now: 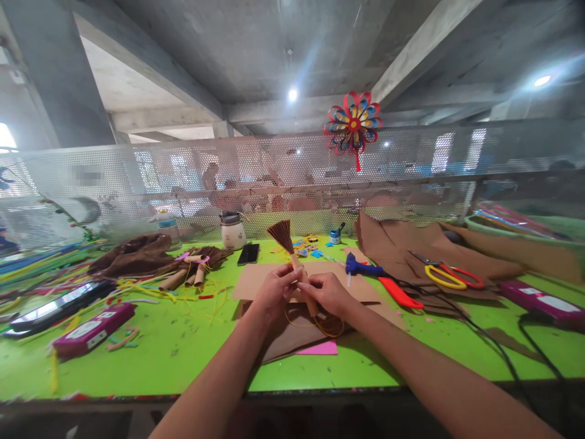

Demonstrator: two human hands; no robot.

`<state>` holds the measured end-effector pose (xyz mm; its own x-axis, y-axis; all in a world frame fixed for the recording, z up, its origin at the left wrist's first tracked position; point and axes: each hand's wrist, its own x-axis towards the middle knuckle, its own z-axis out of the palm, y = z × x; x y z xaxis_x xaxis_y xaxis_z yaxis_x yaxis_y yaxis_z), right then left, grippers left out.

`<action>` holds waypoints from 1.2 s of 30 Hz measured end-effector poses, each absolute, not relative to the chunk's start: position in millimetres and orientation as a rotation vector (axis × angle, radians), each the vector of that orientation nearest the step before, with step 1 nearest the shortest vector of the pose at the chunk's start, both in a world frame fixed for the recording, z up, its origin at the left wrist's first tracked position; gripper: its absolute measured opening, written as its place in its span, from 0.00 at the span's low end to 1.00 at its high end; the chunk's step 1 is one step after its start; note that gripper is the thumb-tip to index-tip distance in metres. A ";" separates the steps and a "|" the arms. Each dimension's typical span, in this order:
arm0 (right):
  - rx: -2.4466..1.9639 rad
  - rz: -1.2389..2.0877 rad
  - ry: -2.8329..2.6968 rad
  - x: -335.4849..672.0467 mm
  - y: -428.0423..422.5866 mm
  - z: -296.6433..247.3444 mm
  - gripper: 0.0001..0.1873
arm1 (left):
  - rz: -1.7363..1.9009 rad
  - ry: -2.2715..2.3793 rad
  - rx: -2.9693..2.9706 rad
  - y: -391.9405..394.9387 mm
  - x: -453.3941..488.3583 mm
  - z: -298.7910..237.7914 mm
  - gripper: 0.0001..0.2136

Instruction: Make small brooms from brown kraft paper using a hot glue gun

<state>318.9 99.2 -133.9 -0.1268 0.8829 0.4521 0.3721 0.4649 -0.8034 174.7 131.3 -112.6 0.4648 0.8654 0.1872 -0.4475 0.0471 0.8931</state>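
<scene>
Over the middle of the table I hold a small brown paper broom [280, 236], its pleated fan-shaped head pointing away and its tan rolled handle towards me. My left hand [276, 288] pinches the handle just below the pleats. My right hand [329, 292] has its fingers closed on the same handle lower down. A thin yellow cord [339, 332] loops below the right hand; whether its end is in the fingers cannot be seen. Underneath lie tan cardboard [251, 281], brown paper [286, 341] and a pink sheet [324, 348].
Right of my hands lie a blue glue gun [363, 267], a red-handled cutter [398, 294], scissors [450, 275] and crumpled brown paper [397, 244]. To the left are paper rolls [176, 280], a phone [248, 254] and a purple box [94, 329]. A perforated screen [183, 177] stands behind.
</scene>
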 end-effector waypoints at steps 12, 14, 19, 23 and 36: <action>-1.090 0.645 -1.718 316.0 95.9 -131.7 0.24 | 1.099 0.489 1.099 134.5 174.4 -113.0 0.08; -1.078 0.650 -1.726 317.0 96.3 -131.8 0.24 | 1.086 0.489 1.099 136.3 174.7 -114.3 0.08; -1.064 0.636 -1.718 319.4 99.0 -133.5 0.22 | 1.035 0.471 1.110 138.4 175.5 -116.4 0.10; -1.082 0.613 -1.708 319.5 100.3 -135.1 0.21 | 1.021 0.482 1.126 137.3 176.3 -117.9 0.10; -1.162 0.389 -1.717 318.5 98.7 -134.3 0.23 | 1.081 0.489 1.139 136.5 178.3 -118.0 0.12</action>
